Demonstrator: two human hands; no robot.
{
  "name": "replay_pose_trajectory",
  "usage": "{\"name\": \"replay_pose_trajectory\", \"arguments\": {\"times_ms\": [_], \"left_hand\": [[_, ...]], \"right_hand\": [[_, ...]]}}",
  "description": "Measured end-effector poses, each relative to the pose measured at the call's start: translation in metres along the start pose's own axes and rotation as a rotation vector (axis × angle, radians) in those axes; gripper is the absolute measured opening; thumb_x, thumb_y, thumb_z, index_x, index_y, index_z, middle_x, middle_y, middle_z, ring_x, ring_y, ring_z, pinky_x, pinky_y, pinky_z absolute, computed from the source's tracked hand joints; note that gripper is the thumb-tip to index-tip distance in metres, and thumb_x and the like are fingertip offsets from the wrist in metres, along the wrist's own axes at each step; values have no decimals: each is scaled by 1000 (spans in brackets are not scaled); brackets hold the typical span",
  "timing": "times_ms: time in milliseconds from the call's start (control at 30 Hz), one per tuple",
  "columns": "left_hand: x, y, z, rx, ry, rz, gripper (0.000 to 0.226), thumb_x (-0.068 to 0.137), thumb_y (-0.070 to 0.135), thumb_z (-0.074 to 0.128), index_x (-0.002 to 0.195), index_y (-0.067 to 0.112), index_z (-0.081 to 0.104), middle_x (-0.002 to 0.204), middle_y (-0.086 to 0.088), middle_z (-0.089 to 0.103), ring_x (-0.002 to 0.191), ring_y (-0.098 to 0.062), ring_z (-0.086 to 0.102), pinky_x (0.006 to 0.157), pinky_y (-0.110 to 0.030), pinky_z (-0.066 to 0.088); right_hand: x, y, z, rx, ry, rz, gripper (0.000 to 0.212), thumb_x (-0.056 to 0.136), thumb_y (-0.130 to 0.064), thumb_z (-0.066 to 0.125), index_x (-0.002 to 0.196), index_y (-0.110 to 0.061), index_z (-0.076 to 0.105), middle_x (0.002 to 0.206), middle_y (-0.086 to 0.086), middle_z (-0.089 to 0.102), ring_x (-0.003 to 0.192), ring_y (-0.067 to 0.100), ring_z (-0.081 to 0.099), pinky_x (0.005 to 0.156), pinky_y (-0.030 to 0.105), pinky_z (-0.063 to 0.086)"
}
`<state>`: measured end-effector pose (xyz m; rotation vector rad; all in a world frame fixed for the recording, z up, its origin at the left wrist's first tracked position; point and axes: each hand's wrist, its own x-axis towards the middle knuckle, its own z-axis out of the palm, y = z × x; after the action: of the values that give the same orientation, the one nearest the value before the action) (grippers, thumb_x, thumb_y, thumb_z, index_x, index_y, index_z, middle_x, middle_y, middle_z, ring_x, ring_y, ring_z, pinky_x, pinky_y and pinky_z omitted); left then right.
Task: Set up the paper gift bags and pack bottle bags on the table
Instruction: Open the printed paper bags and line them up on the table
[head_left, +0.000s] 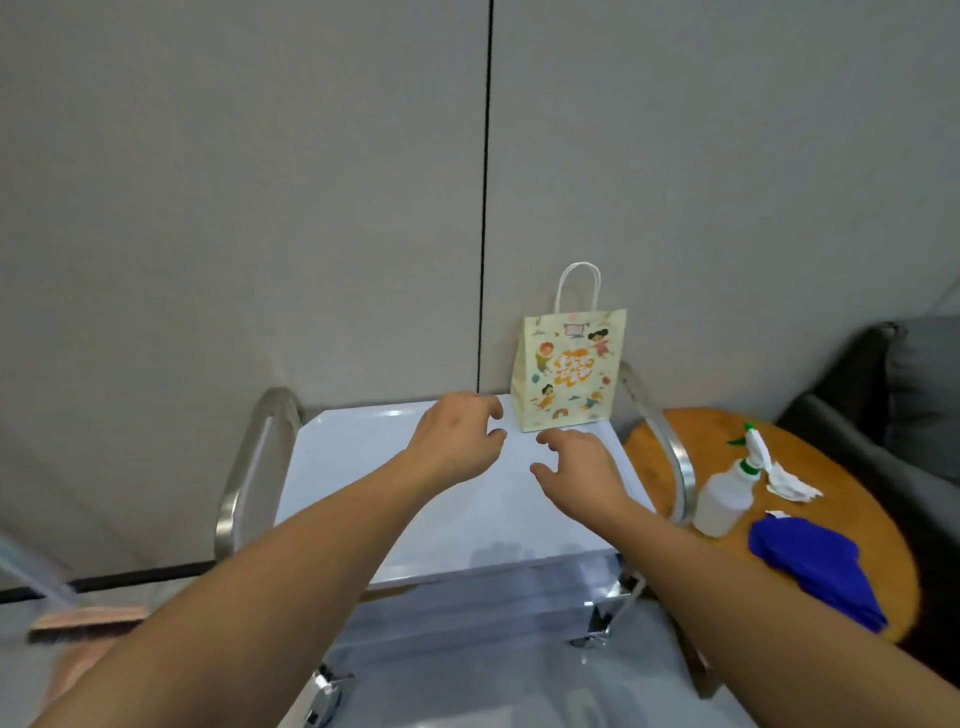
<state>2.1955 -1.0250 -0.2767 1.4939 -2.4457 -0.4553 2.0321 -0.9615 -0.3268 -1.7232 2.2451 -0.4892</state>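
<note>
I see both hands over the glossy white rectangular table (363, 467), holding nothing — my left hand (457, 441) and right hand (582, 473) have fingers loosely curled, apart from each other. Just beyond the fingertips the cream cartoon-printed paper gift bag (569, 371) with a twisted white handle stands upright at the far edge — near, not touched.

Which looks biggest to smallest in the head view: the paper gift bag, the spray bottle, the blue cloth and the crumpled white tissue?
1. Paper gift bag
2. Blue cloth, though it lies nearer the camera, so this is unsure
3. Spray bottle
4. Crumpled white tissue
</note>
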Motion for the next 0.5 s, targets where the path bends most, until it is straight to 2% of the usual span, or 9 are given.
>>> {"name": "replay_pose_trajectory", "arguments": {"times_ms": [133,267,367,500], "left_hand": [[47,21,12,-17,-24,67,36,98,36,59,131,23,61,131,0,61,111,-21,58,89,-35,54],[85,42,27,32,-73,141,37,98,37,58,132,23,60,132,-1,60,111,-23,57,86,-35,53],[117,57,33,74,-64,184,37,98,37,57,132,22,61,134,-1,59,112,-23,57,84,-35,50],[172,73,39,117,-29,140,39,98,37,55,134,22,58,134,-1,57,115,-24,55,83,-34,46]], "right_hand": [[21,35,-16,4,56,107,46,95,-35,64,138,-19,58,130,2,64,117,19,59,94,33,53],[45,66,-19,37,81,184,46,94,-35,65,137,-19,59,125,2,66,106,18,63,86,31,54],[70,86,-20,77,90,202,46,95,-35,65,138,-19,58,123,1,67,103,18,63,84,31,54],[125,117,-24,133,90,176,42,94,-31,64,134,-16,62,119,3,69,102,20,64,82,29,52]]}}
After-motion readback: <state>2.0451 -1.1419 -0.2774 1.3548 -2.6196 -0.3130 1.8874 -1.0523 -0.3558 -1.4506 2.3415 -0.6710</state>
